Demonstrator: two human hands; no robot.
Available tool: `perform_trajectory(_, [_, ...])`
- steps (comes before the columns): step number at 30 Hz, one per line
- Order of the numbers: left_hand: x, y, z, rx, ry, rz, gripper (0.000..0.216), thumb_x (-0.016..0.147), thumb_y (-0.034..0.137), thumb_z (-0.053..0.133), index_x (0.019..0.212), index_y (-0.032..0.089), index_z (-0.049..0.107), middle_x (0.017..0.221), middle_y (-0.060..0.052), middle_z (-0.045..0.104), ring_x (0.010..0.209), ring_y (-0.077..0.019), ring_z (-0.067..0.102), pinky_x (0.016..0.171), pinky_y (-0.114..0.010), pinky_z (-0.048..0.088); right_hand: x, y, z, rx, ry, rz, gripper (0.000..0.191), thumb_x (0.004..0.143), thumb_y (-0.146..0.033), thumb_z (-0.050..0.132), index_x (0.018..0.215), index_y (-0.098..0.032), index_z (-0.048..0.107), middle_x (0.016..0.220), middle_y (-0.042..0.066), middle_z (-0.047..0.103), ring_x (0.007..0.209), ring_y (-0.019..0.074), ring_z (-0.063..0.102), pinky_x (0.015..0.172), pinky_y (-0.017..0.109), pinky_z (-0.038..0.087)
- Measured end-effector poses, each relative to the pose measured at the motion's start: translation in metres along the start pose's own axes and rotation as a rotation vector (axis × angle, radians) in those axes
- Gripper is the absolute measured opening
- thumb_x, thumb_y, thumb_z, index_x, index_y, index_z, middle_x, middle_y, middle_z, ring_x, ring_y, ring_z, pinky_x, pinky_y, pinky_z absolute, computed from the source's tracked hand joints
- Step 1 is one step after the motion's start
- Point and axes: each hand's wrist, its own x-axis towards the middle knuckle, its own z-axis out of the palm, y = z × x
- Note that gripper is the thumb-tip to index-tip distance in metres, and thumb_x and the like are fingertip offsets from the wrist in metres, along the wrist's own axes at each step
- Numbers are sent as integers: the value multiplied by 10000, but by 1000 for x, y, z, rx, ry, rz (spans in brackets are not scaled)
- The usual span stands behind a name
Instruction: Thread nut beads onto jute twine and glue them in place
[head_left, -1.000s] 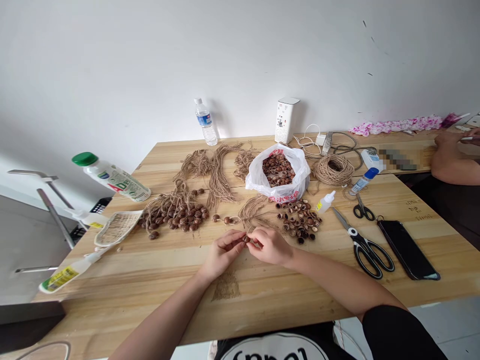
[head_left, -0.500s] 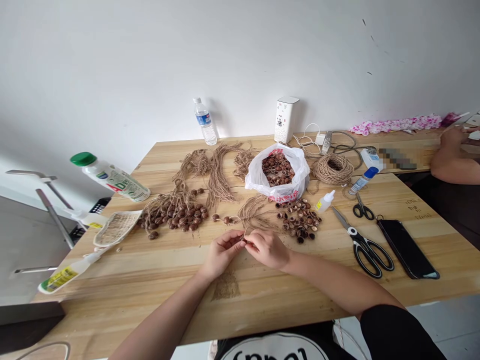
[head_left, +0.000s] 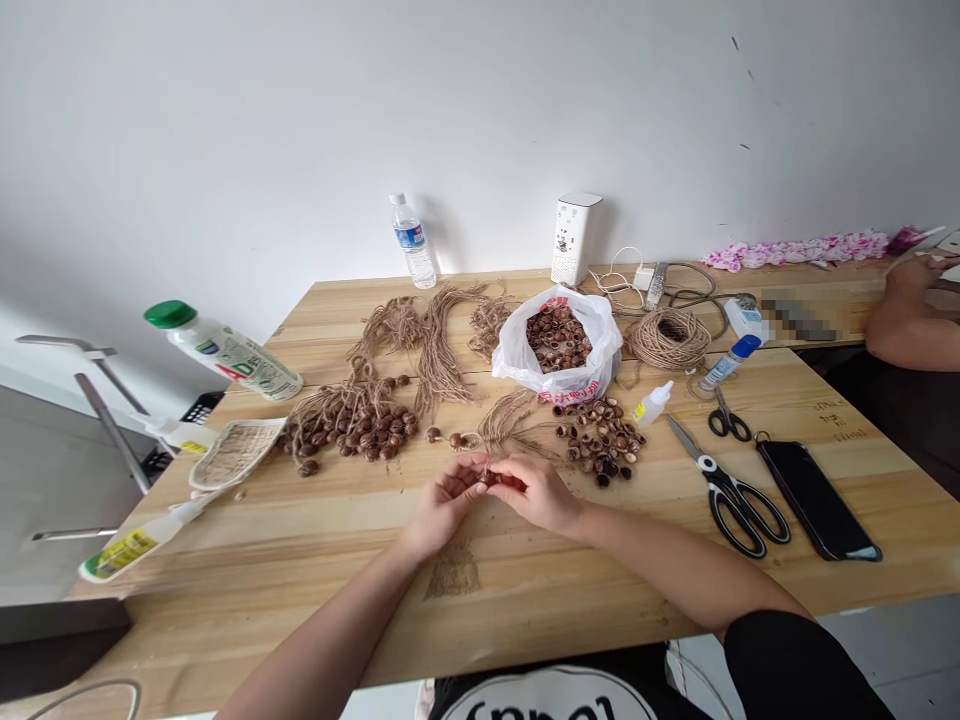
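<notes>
Near the middle of the table, my left hand (head_left: 448, 500) and my right hand (head_left: 541, 490) meet at the fingertips. Both are closed on a small brown nutshell (head_left: 487, 478), from which a bit of twine rises. The fingers cover much of the shell. Just beyond my hands lie cut twine strands (head_left: 514, 420) and two brown nuts on twine (head_left: 454, 439). Right of these, loose nutshell halves (head_left: 600, 438) are spread on the wood. A heap of nuts tied to twine (head_left: 367, 425) lies to the left.
A plastic bag of shells (head_left: 559, 345) stands behind my hands, beside a twine coil (head_left: 670, 338). Small glue bottle (head_left: 654, 402), large scissors (head_left: 731, 490), small scissors (head_left: 727, 420) and phone (head_left: 819, 500) lie right. A woven tray (head_left: 236, 455) is left. Another person's arm (head_left: 911, 315) rests far right.
My right fingers have shifted slightly, and the brown shell between the fingertips now shows more clearly. The view has moved a little; the table items lie as before.
</notes>
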Motion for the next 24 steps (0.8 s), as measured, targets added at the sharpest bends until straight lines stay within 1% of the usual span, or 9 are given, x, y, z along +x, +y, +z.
perform_trajectory(3, [1,-3,0,-50,-19,-1,341,702,256,707,1011,184,581,940,-62,673,908,-189,625,841,-346,483,1,1,1,29,-8,13,125,823,-282,630,847,-159,628,706,35,635,621,132,559,599,243,453])
perform_trajectory(7, [2,-6,1,-96,-1,-5,333,673,233,733,949,177,556,882,-46,649,867,-178,623,800,-321,485,1,3,2,34,-23,30,147,810,-290,645,745,-162,614,660,22,613,597,126,539,574,232,429])
perform_trajectory(11, [3,-6,2,-144,-9,-18,344,666,221,743,910,184,503,852,-33,647,842,-166,624,777,-306,483,0,3,3,48,-23,40,160,808,-294,647,736,-158,603,650,17,595,592,123,527,561,223,412])
perform_trajectory(17, [3,-8,2,-178,-17,-30,355,668,212,745,857,188,446,856,-36,656,854,-173,635,785,-315,480,1,1,2,58,-20,64,175,783,-263,671,680,-156,579,601,-8,544,551,111,479,527,216,366])
perform_trajectory(24, [4,-6,5,-226,-48,-23,371,674,192,740,806,199,394,852,-17,658,860,-168,639,777,-301,472,0,3,3,54,-40,91,157,792,-256,657,691,-159,585,618,0,567,574,114,505,553,214,385])
